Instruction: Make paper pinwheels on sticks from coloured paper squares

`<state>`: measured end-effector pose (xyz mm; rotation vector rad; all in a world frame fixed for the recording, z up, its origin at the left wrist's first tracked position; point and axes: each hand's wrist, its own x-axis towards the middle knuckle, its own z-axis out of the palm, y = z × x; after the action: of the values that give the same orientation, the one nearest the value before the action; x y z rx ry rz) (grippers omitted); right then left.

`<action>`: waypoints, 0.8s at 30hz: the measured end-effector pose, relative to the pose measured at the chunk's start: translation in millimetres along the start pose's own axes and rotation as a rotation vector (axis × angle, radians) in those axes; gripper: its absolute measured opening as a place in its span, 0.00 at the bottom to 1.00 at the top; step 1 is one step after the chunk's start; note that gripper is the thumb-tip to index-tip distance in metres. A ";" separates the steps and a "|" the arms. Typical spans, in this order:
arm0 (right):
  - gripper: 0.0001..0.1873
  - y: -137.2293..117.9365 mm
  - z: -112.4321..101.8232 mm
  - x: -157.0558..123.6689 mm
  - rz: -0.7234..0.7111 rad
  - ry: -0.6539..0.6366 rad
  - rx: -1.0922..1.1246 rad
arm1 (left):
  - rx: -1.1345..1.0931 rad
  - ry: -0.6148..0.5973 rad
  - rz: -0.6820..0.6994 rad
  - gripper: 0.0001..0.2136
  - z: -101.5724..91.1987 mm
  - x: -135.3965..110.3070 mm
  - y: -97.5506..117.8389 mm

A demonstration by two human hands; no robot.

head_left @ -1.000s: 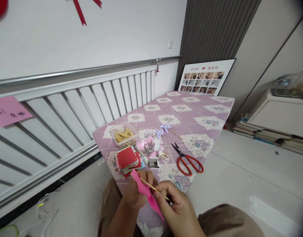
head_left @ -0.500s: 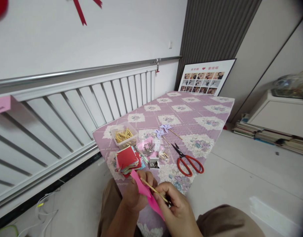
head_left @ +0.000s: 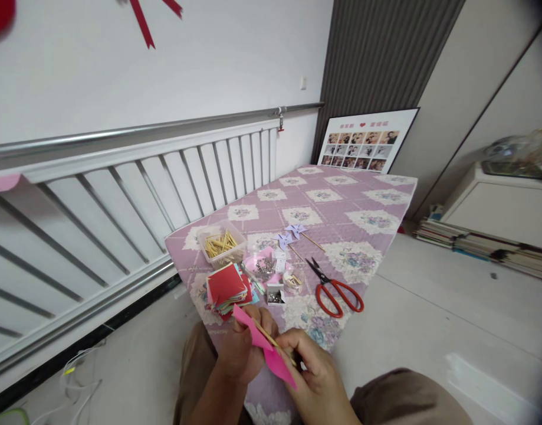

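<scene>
Over the near end of the table, my left hand (head_left: 248, 348) pinches a pink sheet of paper (head_left: 282, 367) that is cut and bent. A thin wooden stick (head_left: 265, 333) lies along the paper's right side, and my right hand (head_left: 312, 366) has its fingers closed round the stick's lower end. Where stick and paper meet is partly hidden by my fingers. Just beyond my left hand sits a stack of coloured paper squares (head_left: 229, 284), red on top. A small white box (head_left: 275, 294) of metal bits stands beyond the hands.
Red-handled scissors (head_left: 335, 289) lie open on the right. A clear box of sticks (head_left: 222, 245), a pink tray of metal pins (head_left: 262, 265) and a round clear tub (head_left: 294, 280) stand further back. Two lilac pinwheels (head_left: 291, 235) lie beyond them. A white radiator (head_left: 142, 200) borders the left.
The stick has shifted behind the pink paper, so less of it shows. The paper's lower end has swung a little to the right. Both hands stay in nearly the same place.
</scene>
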<state>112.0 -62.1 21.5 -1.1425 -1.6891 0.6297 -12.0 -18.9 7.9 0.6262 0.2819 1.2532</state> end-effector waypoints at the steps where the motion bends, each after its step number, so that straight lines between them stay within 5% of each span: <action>1: 0.08 -0.1 -0.2 0.0 0.001 -0.004 0.003 | 0.010 0.004 0.004 0.15 0.5 -0.1 0.6; 18: 0.07 4.7 6.0 0.8 0.139 0.041 0.166 | -0.034 0.026 0.003 0.15 6.9 2.4 -2.2; 24: 0.05 4.8 6.1 0.2 0.151 0.001 0.174 | 0.098 0.121 -0.016 0.15 9.5 0.1 1.0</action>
<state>108.3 -59.2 15.3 -1.1507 -1.5246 0.8533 -7.8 -21.3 16.1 0.6312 0.4507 1.2693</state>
